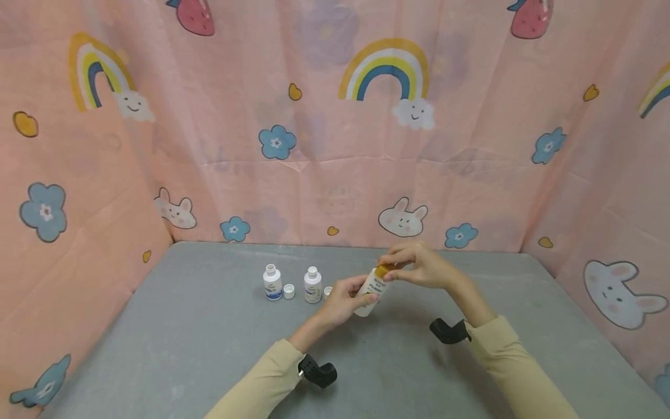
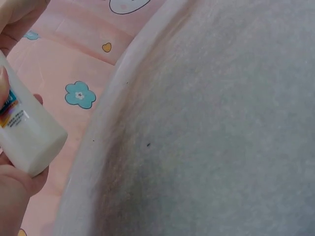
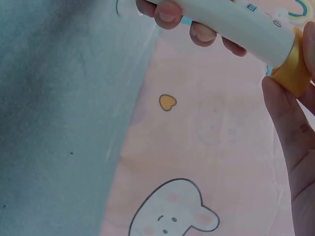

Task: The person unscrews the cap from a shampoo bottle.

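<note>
A white bottle [image 1: 373,286] with a gold cap [image 1: 382,270] is held tilted above the grey table. My left hand [image 1: 342,301] grips its body, thumb across the label. With thumb and fingers, my right hand [image 1: 421,266] pinches the gold cap at the bottle's upper end. In the left wrist view the bottle's base [image 2: 42,147] points down over the table edge. The right wrist view shows the cap [image 3: 295,69] between thumb and fingers, seated on the bottle [image 3: 241,27].
Left of my hands, two uncapped white bottles stand upright, one [image 1: 273,283] farther left than the other [image 1: 313,285]. A white cap [image 1: 289,291] lies beside the first, and another [image 1: 327,291] is partly behind my left hand. A pink patterned curtain [image 1: 324,192] surrounds the grey table [image 1: 209,326].
</note>
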`<action>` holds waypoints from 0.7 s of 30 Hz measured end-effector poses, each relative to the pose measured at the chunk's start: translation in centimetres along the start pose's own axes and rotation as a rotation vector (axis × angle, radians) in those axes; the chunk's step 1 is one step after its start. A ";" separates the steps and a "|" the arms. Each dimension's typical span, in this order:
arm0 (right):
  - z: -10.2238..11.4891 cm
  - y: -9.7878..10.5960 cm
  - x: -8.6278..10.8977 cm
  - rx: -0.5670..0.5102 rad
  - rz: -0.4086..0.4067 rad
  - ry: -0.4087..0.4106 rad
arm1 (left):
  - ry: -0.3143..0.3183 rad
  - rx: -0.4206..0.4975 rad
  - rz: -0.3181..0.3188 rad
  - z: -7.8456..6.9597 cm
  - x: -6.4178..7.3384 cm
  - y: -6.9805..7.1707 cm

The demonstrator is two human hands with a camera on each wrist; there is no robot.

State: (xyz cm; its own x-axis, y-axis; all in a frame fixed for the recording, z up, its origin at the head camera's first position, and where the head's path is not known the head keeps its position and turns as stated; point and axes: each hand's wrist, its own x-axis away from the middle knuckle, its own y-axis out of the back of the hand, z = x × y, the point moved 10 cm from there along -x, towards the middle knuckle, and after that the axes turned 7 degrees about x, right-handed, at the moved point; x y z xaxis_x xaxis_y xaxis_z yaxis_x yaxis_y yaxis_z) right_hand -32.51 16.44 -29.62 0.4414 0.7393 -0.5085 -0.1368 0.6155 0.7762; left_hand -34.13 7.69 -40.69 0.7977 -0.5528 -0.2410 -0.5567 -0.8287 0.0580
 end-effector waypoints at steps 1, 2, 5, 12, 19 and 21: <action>0.1 0.0 0.0 0.004 0.004 0.006 | 0.010 0.014 0.015 0.1 0.0 -0.1; 0.2 0.0 0.0 0.007 0.007 0.006 | 0.017 0.024 0.031 0.1 0.0 -0.2; 0.5 0.1 0.1 0.012 0.018 0.006 | 0.044 0.062 0.094 0.2 0.0 -0.7; 1.2 0.1 0.2 -0.007 0.050 0.024 | 0.089 0.127 0.258 0.5 0.3 -1.7; -1.1 -0.2 0.5 -0.075 0.023 -0.135 | 0.080 0.036 0.059 0.4 -0.3 0.0; -2.3 -0.3 0.8 -0.058 -0.008 -0.257 | 0.037 -0.041 -0.061 -0.4 -0.3 0.6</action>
State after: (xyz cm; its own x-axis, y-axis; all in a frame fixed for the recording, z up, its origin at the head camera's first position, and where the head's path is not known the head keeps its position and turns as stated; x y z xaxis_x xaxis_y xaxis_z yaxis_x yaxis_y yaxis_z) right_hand -34.18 17.44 -31.11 0.6527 0.6450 -0.3976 -0.1793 0.6413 0.7460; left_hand -34.57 7.32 -40.21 0.8382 -0.5034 -0.2098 -0.4975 -0.8634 0.0844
